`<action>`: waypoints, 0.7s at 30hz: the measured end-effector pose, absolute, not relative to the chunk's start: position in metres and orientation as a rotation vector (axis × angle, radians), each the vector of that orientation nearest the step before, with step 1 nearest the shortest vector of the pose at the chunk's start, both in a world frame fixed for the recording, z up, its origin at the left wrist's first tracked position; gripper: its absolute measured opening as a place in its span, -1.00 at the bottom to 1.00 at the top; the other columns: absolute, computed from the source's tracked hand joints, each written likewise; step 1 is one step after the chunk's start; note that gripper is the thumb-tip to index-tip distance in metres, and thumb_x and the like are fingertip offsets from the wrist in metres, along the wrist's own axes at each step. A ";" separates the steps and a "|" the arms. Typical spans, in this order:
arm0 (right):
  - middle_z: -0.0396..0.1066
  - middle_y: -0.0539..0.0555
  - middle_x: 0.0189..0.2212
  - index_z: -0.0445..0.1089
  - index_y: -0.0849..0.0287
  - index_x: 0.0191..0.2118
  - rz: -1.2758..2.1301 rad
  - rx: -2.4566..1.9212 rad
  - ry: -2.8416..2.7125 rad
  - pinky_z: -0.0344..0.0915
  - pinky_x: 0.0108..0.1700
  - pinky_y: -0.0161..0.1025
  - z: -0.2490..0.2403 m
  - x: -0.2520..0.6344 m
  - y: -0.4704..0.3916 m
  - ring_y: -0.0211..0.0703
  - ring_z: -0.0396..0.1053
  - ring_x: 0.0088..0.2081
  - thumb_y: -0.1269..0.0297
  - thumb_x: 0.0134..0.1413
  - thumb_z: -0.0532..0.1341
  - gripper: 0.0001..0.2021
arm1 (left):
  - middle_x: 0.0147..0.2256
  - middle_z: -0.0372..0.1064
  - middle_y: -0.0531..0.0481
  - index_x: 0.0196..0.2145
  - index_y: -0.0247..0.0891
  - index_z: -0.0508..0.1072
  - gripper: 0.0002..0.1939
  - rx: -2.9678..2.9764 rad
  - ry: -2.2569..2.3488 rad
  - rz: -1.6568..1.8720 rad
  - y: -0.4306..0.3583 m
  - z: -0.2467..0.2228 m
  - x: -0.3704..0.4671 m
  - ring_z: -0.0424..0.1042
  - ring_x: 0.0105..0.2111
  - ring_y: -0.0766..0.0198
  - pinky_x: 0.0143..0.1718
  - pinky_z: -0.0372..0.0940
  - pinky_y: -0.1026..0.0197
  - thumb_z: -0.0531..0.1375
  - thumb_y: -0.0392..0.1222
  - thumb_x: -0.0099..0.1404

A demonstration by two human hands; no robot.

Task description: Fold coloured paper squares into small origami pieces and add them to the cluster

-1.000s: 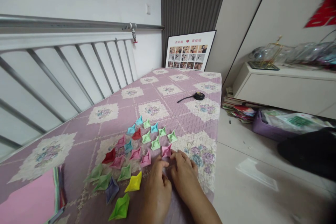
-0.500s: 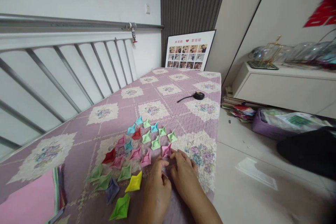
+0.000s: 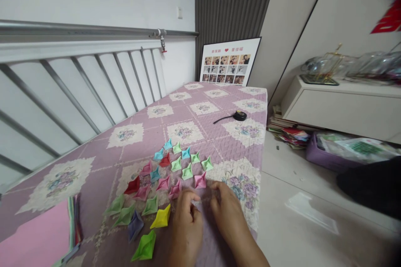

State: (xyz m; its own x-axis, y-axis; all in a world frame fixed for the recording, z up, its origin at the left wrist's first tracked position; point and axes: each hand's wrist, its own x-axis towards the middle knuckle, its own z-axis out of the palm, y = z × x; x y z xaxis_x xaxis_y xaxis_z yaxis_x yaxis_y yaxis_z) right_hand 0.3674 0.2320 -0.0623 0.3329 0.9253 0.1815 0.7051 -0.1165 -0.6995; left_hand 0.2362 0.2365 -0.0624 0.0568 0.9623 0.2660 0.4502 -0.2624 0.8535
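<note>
My left hand hovers low over the bedspread, thumb and index finger apart with nothing between them. Just right of it, my right hand is loosely curved and empty, its thumb and index finger parted. A pink folded paper boat sits right ahead of my hands, touched by neither. Another pink paper boat lies close beside my left fingers. Several more small boats stand in slanting rows, among them a yellow boat, a bright green boat, a red boat and a blue-purple boat.
A stack of coloured paper, pink on top, lies at the lower left. Farther back on the floral bedspread rests a black tape measure. A radiator runs along the left; a purple bin stands on the floor at right.
My right hand has drawn back from the pink boat, leaving it standing at the end of its row. My left hand has barely moved. The view has shifted slightly.
</note>
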 end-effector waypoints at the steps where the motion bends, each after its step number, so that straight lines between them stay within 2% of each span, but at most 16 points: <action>1: 0.45 0.16 -0.25 0.27 0.12 -0.25 0.386 -1.867 -1.419 0.24 -0.08 -0.16 -0.062 0.369 0.232 -0.03 0.40 -0.14 0.43 -0.03 -0.01 -0.79 | -0.25 0.40 0.01 -0.35 -0.17 0.37 -0.63 1.788 1.383 1.162 0.236 -0.061 0.237 0.39 -0.17 0.21 -0.10 0.26 0.17 -0.04 -0.54 0.01; 6: 0.39 0.03 -0.46 0.21 0.08 -0.38 0.434 -1.819 -1.420 0.23 -0.29 -0.25 -0.054 0.368 0.231 -0.11 0.38 -0.38 0.33 0.02 -0.01 -0.92 | -0.23 0.37 0.03 -0.38 -0.17 0.36 -0.64 1.911 1.316 1.045 0.230 -0.056 0.240 0.36 -0.16 0.25 -0.11 0.24 0.19 -0.05 -0.55 0.03; 12: 0.38 -0.01 -0.48 0.19 0.06 -0.35 0.548 -1.869 -1.440 0.20 -0.34 -0.27 -0.053 0.367 0.230 -0.12 0.38 -0.41 0.26 0.04 -0.04 -0.90 | -0.27 0.38 0.03 -0.34 -0.17 0.39 -0.67 2.088 1.310 0.725 0.220 -0.061 0.243 0.34 -0.21 0.23 -0.14 0.23 0.20 0.00 -0.53 0.07; 17: 0.39 -0.02 -0.48 0.19 0.05 -0.36 0.597 -1.901 -1.546 0.20 -0.31 -0.25 -0.059 0.374 0.230 -0.11 0.39 -0.39 0.22 0.05 -0.05 -0.89 | -0.06 0.36 -0.07 -0.17 -0.18 0.44 -0.67 2.310 1.263 0.488 0.205 -0.064 0.245 0.29 -0.04 0.11 0.04 0.20 0.07 0.04 -0.42 0.17; 21: 0.39 0.00 -0.47 0.20 0.06 -0.38 0.561 -1.838 -1.612 0.20 -0.29 -0.24 -0.064 0.378 0.230 -0.11 0.38 -0.39 0.21 0.04 -0.04 -0.87 | 0.09 0.30 -0.02 -0.05 -0.10 0.41 -0.69 2.526 1.245 0.488 0.175 -0.087 0.230 0.27 0.05 0.04 0.10 0.19 -0.01 0.15 -0.24 0.23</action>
